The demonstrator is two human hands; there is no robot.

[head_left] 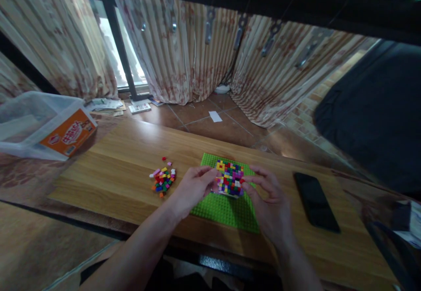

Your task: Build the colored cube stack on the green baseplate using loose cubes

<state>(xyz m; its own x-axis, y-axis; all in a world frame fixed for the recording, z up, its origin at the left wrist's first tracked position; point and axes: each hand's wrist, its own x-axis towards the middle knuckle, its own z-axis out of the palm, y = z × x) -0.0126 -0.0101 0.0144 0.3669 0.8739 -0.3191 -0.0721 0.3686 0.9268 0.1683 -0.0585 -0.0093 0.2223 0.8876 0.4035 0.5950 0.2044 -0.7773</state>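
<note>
A block of small multicoloured toy bricks (pixel 231 177) stands on a green studded baseplate (pixel 222 212), in front of me on the table. My left hand (pixel 195 188) is closed at the block's left side, thumb and fingers gripping its edge. On the right, my right hand (pixel 269 201) has its thumb and index finger together at a small red brick (pixel 242 181), against the block's right side. Its other fingers are curved above. The fingers partly hide both sides of the block. Left of my left hand lies a pile of loose small bricks (pixel 162 179).
A black phone (pixel 316 201) lies on the wooden table (pixel 125 168) to the right. At the far left stands a clear plastic bin (pixel 42 126) with an orange label. Papers (pixel 105 105) lie beyond the table, before the curtains (pixel 177 58). Dark fabric (pixel 371 115) bulks at the right.
</note>
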